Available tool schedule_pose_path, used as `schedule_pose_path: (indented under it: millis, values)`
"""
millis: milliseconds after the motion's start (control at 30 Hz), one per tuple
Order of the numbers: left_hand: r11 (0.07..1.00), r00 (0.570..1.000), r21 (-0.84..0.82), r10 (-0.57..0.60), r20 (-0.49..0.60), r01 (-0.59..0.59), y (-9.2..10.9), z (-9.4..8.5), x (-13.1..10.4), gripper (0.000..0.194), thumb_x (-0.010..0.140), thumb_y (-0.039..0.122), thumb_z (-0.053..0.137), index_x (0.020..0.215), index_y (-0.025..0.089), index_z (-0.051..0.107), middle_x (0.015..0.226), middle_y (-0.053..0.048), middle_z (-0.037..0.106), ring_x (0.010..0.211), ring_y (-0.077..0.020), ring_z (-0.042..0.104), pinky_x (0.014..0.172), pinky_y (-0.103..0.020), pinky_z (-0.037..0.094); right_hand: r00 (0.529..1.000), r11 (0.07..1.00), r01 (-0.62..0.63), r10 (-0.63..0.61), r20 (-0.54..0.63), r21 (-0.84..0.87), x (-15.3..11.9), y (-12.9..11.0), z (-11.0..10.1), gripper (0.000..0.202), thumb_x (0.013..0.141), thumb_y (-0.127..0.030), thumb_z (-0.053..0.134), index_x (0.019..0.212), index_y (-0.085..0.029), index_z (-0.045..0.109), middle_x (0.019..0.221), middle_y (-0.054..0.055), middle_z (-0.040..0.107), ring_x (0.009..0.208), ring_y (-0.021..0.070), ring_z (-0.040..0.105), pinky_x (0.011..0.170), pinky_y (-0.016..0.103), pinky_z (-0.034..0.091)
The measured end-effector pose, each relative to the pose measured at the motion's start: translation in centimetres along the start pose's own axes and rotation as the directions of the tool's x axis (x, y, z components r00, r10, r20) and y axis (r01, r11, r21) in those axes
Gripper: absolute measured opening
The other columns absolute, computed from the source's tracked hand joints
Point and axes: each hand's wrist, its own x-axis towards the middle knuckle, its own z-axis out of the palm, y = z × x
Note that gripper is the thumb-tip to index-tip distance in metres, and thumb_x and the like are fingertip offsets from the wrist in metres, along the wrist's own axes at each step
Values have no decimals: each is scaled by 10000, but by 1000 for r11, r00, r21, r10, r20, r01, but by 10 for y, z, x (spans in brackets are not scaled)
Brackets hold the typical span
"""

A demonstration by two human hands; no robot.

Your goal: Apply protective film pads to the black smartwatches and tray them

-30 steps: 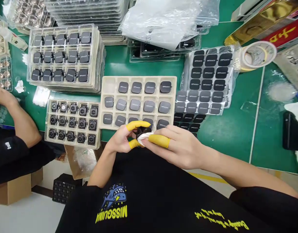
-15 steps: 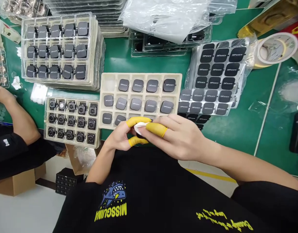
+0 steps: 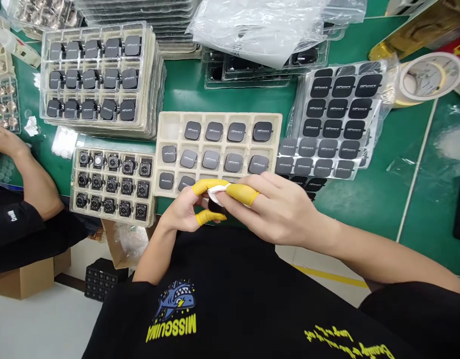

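My left hand (image 3: 187,207), with yellow finger cots on its fingertips, grips a small dark piece (image 3: 215,207) that is mostly hidden by the fingers. My right hand (image 3: 275,209), also with a yellow cot, pinches a folded white wipe (image 3: 216,191) against that piece. Just beyond both hands lies a cream compartment tray (image 3: 170,128) of dark square pieces with light lettering. Its far left compartment holds no piece, and the hands cover part of its near row. To the left is a smaller tray (image 3: 114,219) of black square parts.
Stacked clear trays (image 3: 149,85) of lettered squares rise at the back left. White plastic bags (image 3: 256,30) cover more trays behind. Sheets of black square stickers (image 3: 333,128) and a tape roll (image 3: 432,77) lie right. A co-worker's arm (image 3: 39,184) is far left.
The wipe has shifted slightly on the piece, and more of its dark side shows between my fingers. The view has moved a little; both hands keep their hold.
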Motion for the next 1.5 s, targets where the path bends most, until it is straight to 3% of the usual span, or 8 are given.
schedule_pose_path:
  millis: [233,367,533,667,833,1000,1233,1500]
  values:
    - [999,999,-35,38,39,-37,-2,-3,-1,568,965,468,871,1458,255,684,1089,-76,815,796,-181,814,673,-242,680,991,982,89,-104,82,169,-7,-1,-3,220,1078,-70,674,1246,-161,781,1019,72,773,968,206,667,720,362,447]
    - [998,996,20,57,74,-59,0,-7,2,548,975,472,856,1440,228,700,1048,-71,819,735,-172,801,678,-256,688,992,988,98,-106,67,117,5,1,5,200,1114,-106,633,1178,-187,804,969,56,764,914,200,635,709,367,416]
    - [995,992,-75,-77,-97,70,2,-6,-10,669,880,513,949,1429,240,681,1056,-48,770,724,-155,758,604,-252,700,994,997,17,-9,106,-73,-1,7,-9,249,1065,-40,583,1079,-155,804,804,65,698,790,228,596,640,375,424]
    - [994,978,-87,-82,-192,67,7,-6,-17,660,869,476,966,1421,251,683,991,-28,743,715,-170,754,612,-292,716,990,990,-139,140,36,-15,-18,7,-17,262,1022,-22,638,1171,-200,761,883,68,752,739,215,605,597,356,451]
    - [999,984,-31,28,-177,-34,10,-4,-11,680,852,489,982,1425,256,698,1140,-73,787,891,-202,806,754,-279,711,986,977,-132,147,-80,166,-21,-10,-8,289,1047,-55,668,1295,-186,736,970,73,787,923,245,714,707,384,530]
    - [1000,993,10,29,-110,-28,8,-5,-10,730,864,574,952,1456,237,690,1089,-67,791,855,-193,803,759,-270,688,1000,990,5,-2,-20,139,-7,-13,-6,242,1052,-52,699,1278,-116,757,1003,84,802,970,233,719,673,379,485]
    - [993,996,90,67,58,-72,11,-4,-14,625,952,476,887,1491,238,676,1077,-78,830,804,-192,817,746,-278,697,993,991,115,-115,2,64,13,-9,0,214,1124,-97,606,1180,-138,809,950,51,781,875,198,656,676,366,426]
    - [999,981,-44,-3,-193,-5,6,5,-22,644,900,419,946,1454,260,658,1060,-27,753,768,-139,751,647,-230,702,993,980,-89,102,66,-177,4,-13,-7,285,1052,-9,558,1015,-96,828,760,76,669,754,225,545,648,357,445]
